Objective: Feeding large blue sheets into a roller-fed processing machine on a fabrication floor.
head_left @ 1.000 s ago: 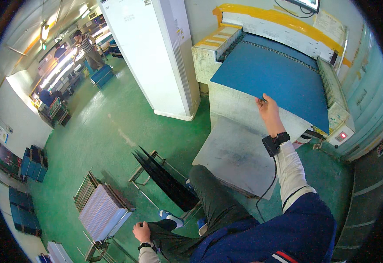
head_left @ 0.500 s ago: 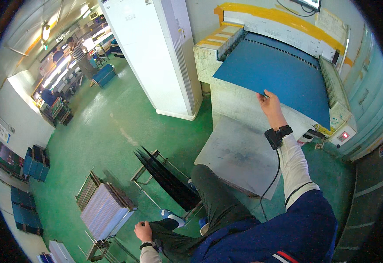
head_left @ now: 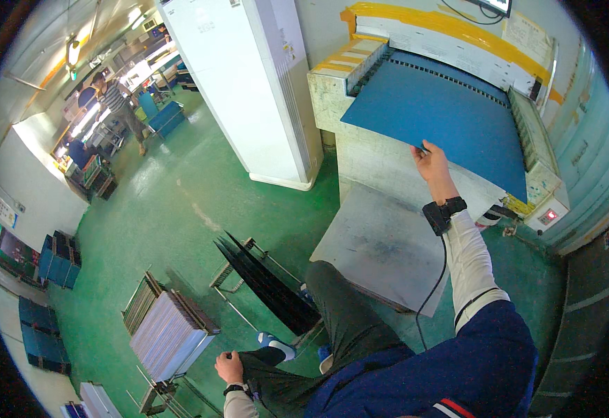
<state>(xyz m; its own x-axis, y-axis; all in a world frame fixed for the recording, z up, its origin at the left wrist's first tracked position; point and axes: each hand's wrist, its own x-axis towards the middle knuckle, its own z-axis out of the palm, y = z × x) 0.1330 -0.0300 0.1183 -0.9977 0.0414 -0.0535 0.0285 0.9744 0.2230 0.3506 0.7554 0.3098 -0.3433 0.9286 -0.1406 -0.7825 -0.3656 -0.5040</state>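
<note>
A blue flat panel [head_left: 437, 104] lies on the outlet of a roller machine [head_left: 371, 157], its front edge overhanging. At that edge my right hand [head_left: 433, 167] is closed, with the panel's rim between thumb and fingers. A black strap with a cable is on that wrist. My left hand [head_left: 229, 368] rests by my left knee with its fingers curled; a small dark spot shows at them, but what they hold, if anything, is hidden. Several thin black panels [head_left: 266, 289] lean in a wire rack [head_left: 235, 304] in front of my legs.
Below the machine lies a grey flat board [head_left: 381, 244]. A rack of pale panels [head_left: 168, 334] stands at left, and a tall white cabinet [head_left: 249, 83] beyond. Blue crates [head_left: 59, 259] line the left wall. A person [head_left: 120, 104] stands far off near a blue bin [head_left: 166, 120].
My hands stay nearly where they were, the right still at the panel's edge. In the background, the standing person has shifted and turned slightly.
</note>
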